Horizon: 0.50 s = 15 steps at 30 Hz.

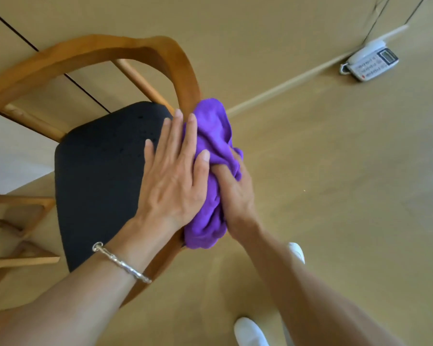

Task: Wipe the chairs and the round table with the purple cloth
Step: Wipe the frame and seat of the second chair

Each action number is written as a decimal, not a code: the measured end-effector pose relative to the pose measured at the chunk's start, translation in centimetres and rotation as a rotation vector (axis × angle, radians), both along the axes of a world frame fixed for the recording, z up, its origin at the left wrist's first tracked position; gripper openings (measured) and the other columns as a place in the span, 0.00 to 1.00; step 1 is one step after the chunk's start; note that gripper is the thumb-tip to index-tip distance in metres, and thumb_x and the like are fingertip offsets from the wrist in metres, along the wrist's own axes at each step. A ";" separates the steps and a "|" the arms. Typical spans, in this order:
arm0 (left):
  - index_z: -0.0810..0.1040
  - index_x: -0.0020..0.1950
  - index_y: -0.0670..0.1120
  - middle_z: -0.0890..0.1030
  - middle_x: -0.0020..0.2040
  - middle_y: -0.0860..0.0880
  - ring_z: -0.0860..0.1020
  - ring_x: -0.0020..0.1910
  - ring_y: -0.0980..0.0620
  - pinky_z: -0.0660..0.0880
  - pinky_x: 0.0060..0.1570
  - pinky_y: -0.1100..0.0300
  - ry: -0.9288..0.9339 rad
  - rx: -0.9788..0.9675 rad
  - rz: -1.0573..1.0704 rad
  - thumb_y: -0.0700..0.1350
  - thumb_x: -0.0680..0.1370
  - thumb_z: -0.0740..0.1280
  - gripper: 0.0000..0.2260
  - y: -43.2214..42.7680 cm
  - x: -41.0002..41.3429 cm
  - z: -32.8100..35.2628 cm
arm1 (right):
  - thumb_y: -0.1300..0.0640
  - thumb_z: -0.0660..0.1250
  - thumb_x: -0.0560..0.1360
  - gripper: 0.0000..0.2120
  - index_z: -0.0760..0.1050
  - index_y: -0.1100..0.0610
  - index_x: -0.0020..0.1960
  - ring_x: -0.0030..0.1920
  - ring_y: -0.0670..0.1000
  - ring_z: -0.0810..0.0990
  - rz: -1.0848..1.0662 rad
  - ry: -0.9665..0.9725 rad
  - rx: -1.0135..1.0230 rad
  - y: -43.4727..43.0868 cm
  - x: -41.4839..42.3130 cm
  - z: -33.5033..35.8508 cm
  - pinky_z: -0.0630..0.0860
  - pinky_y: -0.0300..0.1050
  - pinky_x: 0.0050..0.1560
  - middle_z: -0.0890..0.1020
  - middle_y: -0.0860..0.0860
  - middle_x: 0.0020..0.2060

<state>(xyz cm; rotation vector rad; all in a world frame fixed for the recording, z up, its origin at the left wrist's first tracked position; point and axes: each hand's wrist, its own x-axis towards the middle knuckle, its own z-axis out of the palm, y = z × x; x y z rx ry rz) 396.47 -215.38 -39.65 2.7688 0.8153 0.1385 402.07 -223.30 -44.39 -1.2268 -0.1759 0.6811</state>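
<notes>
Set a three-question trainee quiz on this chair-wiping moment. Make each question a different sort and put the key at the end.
1. True or false: the left hand lies flat with straight fingers, its thumb against the purple cloth.
2. Multiple choice: the right hand is A) open and empty; B) gripping the purple cloth; C) clenched on nothing.
3. Fill in the blank: the chair seat is ____ in colour.

Key: 1 true; 2 B; 3 black.
</notes>
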 end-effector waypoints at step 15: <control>0.41 0.77 0.48 0.43 0.78 0.49 0.42 0.76 0.54 0.43 0.72 0.48 -0.048 -0.039 0.042 0.58 0.77 0.37 0.30 2.4 4.4 -0.1 | 0.60 0.66 0.75 0.06 0.81 0.55 0.48 0.52 0.56 0.82 -0.062 0.237 -0.036 2.1 3.4 -0.3 0.79 0.51 0.55 0.81 0.59 0.52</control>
